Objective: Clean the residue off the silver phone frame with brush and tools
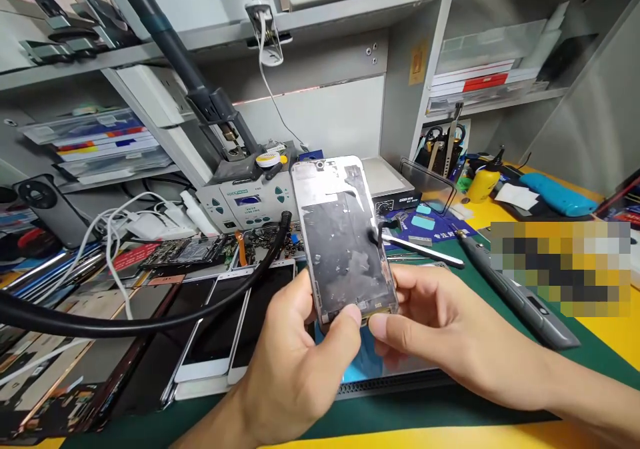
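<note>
Tilted up in front of me is a phone screen assembly (345, 249), its dark, scuffed back side facing me, with a silvery metal strip across the top. My left hand (310, 356) grips its lower left, the thumb pressed on the bottom edge. At the lower right corner my right hand (435, 322) holds it too, thumb at the bottom edge and fingers behind. A short black flex cable (379, 234) sticks out from its right side. Beneath the hands lies a flat blue surface (363, 356), partly hidden.
Phones and screens (210, 336) lie at left, crossed by a thick black hose (150, 326). A soldering station (250, 199) stands behind. On the green mat (600, 362) at right rests a grey pen-shaped tool (520, 292); a yellow bottle (484, 181) stands farther back.
</note>
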